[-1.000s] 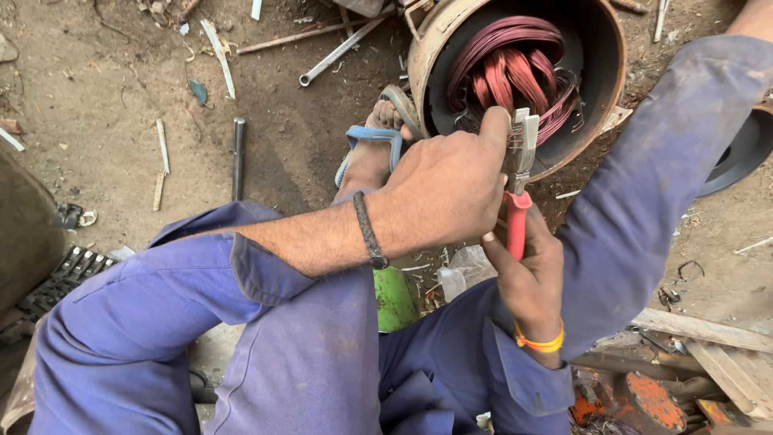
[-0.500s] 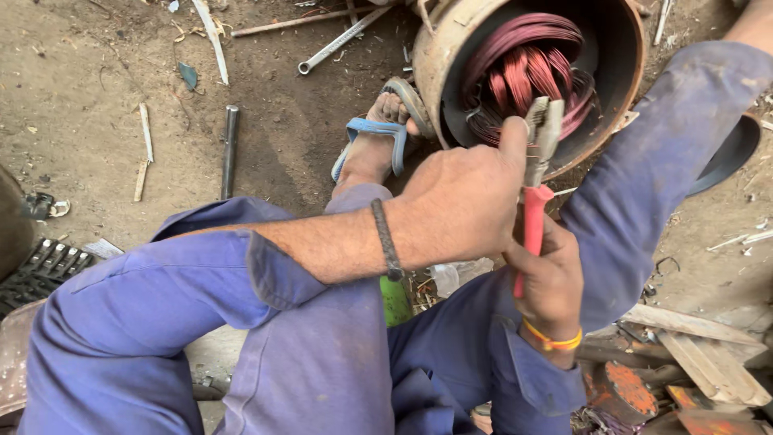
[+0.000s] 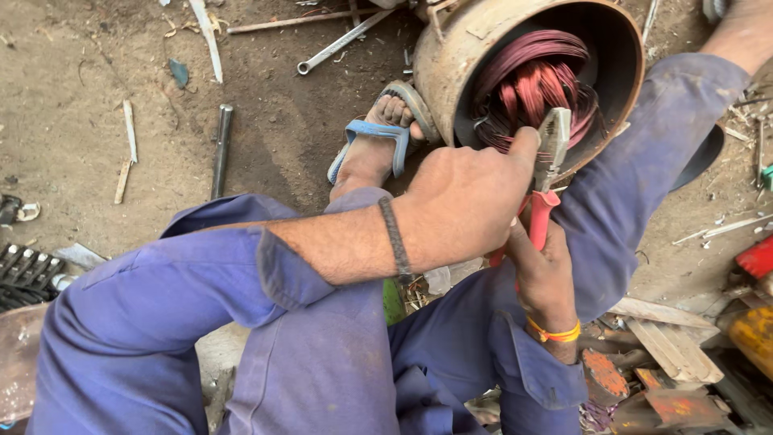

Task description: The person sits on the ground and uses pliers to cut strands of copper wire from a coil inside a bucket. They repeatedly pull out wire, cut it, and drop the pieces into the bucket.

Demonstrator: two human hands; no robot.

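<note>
I sit on the ground in blue coveralls. My right hand (image 3: 547, 274), with an orange band at the wrist, grips the red handles of a pair of pliers (image 3: 552, 145). My left hand (image 3: 467, 201), with a dark wristband, wraps over the same pliers, its forefinger laid along the grey jaws. The jaws point up at the rim of a rusty round motor housing (image 3: 451, 64). Reddish copper windings (image 3: 531, 80) fill that housing. My foot in a blue sandal (image 3: 374, 141) presses against the housing's left side.
A spanner (image 3: 338, 44), a dark metal rod (image 3: 220, 149) and thin sticks lie on the dirt to the left. Black tool parts (image 3: 24, 274) sit at the far left edge. Wood scraps and rusty orange pieces (image 3: 668, 354) pile up at the lower right.
Both hands keep their hold on the pliers. The pliers' head has edged slightly up and right toward the windings, and the view has drifted a little.
</note>
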